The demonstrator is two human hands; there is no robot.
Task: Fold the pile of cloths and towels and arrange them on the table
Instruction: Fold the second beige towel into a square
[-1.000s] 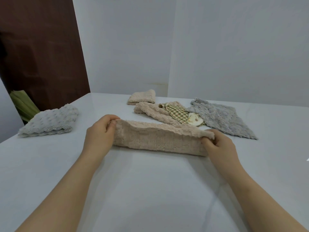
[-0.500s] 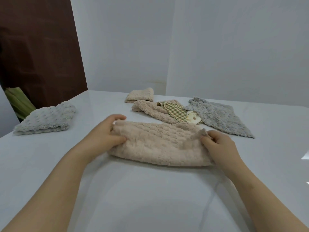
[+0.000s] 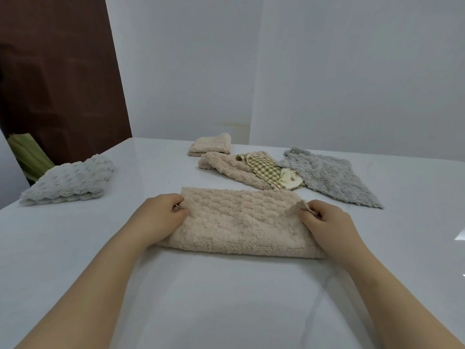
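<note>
A beige waffle-textured towel lies folded in half on the white table, straight in front of me. My left hand pinches its left edge, and my right hand pinches the top layer's right corner. Behind it lie an unfolded pile: another beige towel, a green checked cloth, a small cream cloth and a grey fluffy towel. A folded beige towel sits at the back. A folded pale grey towel rests at the left.
White walls rise close behind the table. A dark brown door stands at the left, with a green object beyond the table's left edge.
The towel's raised top layer has been brought forward and laid flat, so it now lies folded in half. Both hands moved toward me and stayed on its side edges.
</note>
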